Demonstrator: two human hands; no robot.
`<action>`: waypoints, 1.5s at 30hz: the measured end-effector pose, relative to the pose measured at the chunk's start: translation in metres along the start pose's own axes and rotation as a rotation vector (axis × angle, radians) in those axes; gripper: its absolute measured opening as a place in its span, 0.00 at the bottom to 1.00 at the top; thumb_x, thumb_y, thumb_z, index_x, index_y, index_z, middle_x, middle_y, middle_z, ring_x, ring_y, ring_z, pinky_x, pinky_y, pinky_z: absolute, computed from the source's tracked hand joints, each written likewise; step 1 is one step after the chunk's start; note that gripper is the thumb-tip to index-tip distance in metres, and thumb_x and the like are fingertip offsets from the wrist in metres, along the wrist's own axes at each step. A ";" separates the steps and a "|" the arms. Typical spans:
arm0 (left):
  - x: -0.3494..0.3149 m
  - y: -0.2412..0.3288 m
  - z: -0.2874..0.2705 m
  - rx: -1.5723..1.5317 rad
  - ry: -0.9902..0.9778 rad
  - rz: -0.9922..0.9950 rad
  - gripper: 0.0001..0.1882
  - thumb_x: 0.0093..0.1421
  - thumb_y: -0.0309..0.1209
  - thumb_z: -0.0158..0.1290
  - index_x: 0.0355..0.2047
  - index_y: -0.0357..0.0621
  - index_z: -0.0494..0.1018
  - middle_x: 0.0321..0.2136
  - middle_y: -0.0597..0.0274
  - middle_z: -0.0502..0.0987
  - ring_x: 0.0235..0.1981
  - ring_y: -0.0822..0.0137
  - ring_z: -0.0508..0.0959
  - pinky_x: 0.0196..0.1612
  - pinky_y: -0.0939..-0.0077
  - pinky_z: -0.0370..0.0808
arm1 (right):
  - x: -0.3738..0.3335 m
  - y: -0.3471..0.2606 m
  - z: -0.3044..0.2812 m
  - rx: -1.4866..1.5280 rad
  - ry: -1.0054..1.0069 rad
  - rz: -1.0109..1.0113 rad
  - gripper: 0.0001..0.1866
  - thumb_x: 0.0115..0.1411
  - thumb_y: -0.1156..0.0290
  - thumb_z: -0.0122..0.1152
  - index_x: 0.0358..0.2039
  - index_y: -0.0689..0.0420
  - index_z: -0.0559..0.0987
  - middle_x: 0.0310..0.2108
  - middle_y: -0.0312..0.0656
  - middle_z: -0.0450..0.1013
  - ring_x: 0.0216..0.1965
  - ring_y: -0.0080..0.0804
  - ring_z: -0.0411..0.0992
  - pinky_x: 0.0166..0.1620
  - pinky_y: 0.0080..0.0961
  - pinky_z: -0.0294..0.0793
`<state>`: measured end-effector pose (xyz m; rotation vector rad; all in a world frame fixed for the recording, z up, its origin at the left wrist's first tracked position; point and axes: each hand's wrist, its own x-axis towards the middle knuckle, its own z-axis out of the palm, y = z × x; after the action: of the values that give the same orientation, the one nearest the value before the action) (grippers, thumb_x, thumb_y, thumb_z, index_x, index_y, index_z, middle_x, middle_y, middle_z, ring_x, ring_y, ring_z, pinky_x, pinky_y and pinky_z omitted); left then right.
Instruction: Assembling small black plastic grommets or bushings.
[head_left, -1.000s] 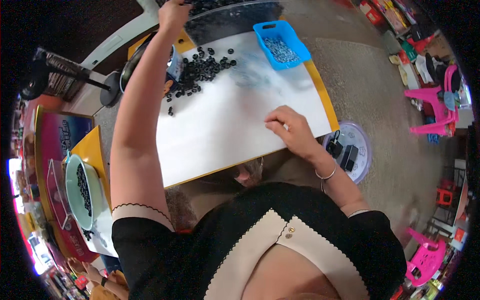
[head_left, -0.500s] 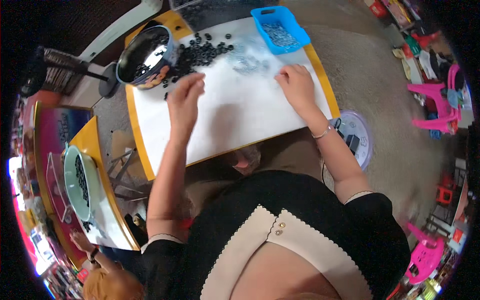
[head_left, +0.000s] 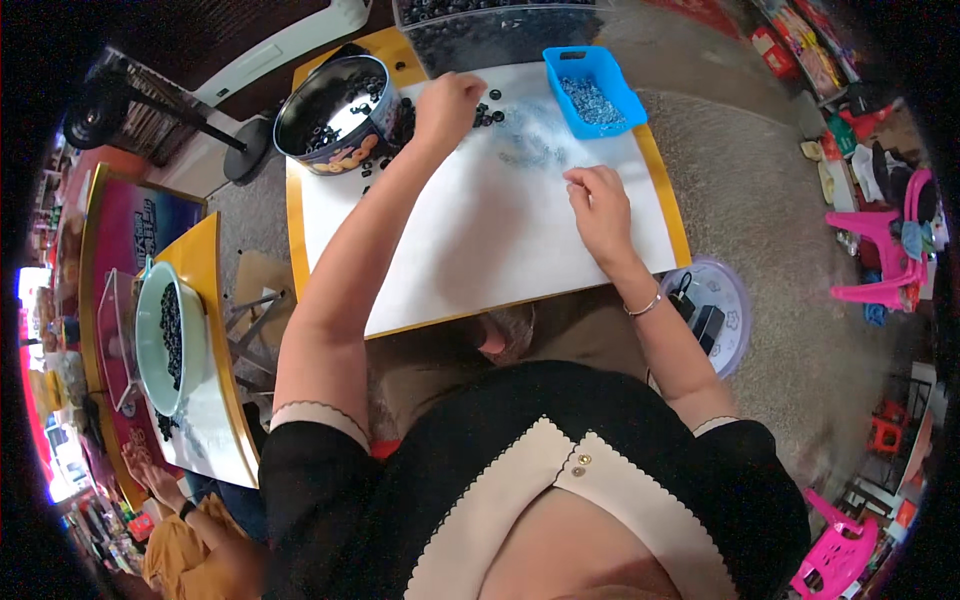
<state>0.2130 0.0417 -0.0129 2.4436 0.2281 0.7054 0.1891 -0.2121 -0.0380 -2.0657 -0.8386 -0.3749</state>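
Note:
My left hand point(head_left: 447, 115) is over the far part of the white-topped table point(head_left: 420, 270), above a heap of small black ring-shaped parts point(head_left: 486, 116). Its fingers are curled together, and whatever they hold is hidden. My right hand point(head_left: 603, 213) hovers at the right of the table with thumb and fingertips pressed together; anything between them is too small to tell. Just beyond it lies a thin scatter of tiny bluish bits point(head_left: 535, 150). A blue plastic tray point(head_left: 618, 125) with more such bits stands at the far right corner. At the far left, a round tin point(head_left: 335, 160) holds black parts.
A clear bin point(head_left: 480, 48) full of black parts stands beyond the far edge. Left, another person point(head_left: 205, 520) sits at a second table point(head_left: 232, 400) with a pale green basin point(head_left: 150, 345). A lilac round tub point(head_left: 740, 310) is by my right forearm; pink stools point(head_left: 875, 250) stand right.
My left hand has reached farther away and to the right, over the black parts. My right hand stays near the bluish bits, its fingers still pinched. The whole view has shifted slightly.

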 end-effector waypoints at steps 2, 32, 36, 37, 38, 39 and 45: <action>0.023 -0.005 0.018 0.119 -0.032 0.171 0.08 0.49 0.29 0.52 0.29 0.48 0.78 0.27 0.53 0.77 0.32 0.52 0.76 0.36 0.62 0.73 | -0.003 -0.005 -0.003 0.068 -0.010 0.038 0.06 0.50 0.77 0.53 0.30 0.60 0.75 0.28 0.44 0.70 0.34 0.41 0.67 0.39 0.34 0.65; -0.195 0.057 -0.063 -1.583 0.063 -0.835 0.12 0.56 0.20 0.49 0.42 0.34 0.70 0.37 0.55 0.74 0.35 0.68 0.74 0.40 0.79 0.73 | -0.010 -0.054 0.005 -0.007 -0.012 -0.158 0.08 0.47 0.77 0.56 0.29 0.53 0.78 0.33 0.38 0.69 0.36 0.38 0.65 0.41 0.33 0.62; -0.204 0.064 -0.063 -1.585 0.046 -0.814 0.12 0.55 0.20 0.50 0.41 0.34 0.71 0.37 0.55 0.75 0.35 0.68 0.75 0.41 0.78 0.73 | -0.011 -0.101 0.005 0.323 -0.238 -0.154 0.09 0.47 0.78 0.59 0.32 0.57 0.78 0.33 0.40 0.70 0.38 0.35 0.67 0.41 0.27 0.67; -0.204 0.066 -0.063 -1.593 0.051 -0.803 0.12 0.55 0.21 0.51 0.41 0.34 0.71 0.36 0.56 0.75 0.36 0.68 0.75 0.42 0.77 0.73 | -0.010 -0.107 0.006 0.338 -0.283 -0.188 0.09 0.48 0.78 0.60 0.33 0.57 0.78 0.33 0.40 0.70 0.39 0.34 0.67 0.40 0.25 0.68; -0.205 0.067 -0.064 -1.599 0.056 -0.791 0.12 0.55 0.21 0.52 0.41 0.34 0.71 0.36 0.57 0.75 0.36 0.68 0.75 0.42 0.77 0.73 | -0.011 -0.110 0.007 0.338 -0.288 -0.192 0.09 0.48 0.78 0.60 0.33 0.57 0.78 0.33 0.40 0.70 0.39 0.34 0.67 0.40 0.25 0.68; -0.206 0.066 -0.064 -1.602 0.064 -0.790 0.12 0.55 0.21 0.52 0.41 0.34 0.71 0.36 0.57 0.75 0.36 0.68 0.75 0.42 0.77 0.73 | -0.012 -0.111 0.009 0.359 -0.309 -0.187 0.09 0.48 0.78 0.59 0.33 0.57 0.78 0.33 0.40 0.70 0.37 0.32 0.68 0.39 0.24 0.68; -0.213 0.063 -0.067 -1.635 0.047 -0.800 0.13 0.54 0.21 0.53 0.40 0.34 0.71 0.36 0.58 0.75 0.37 0.68 0.74 0.43 0.76 0.72 | -0.019 -0.119 0.017 0.610 -0.365 0.033 0.08 0.48 0.79 0.57 0.31 0.58 0.76 0.31 0.39 0.70 0.32 0.27 0.68 0.36 0.23 0.69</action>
<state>-0.0031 -0.0436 -0.0225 0.6604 0.3882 0.2895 0.0932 -0.1575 0.0132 -1.5828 -0.9827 0.2656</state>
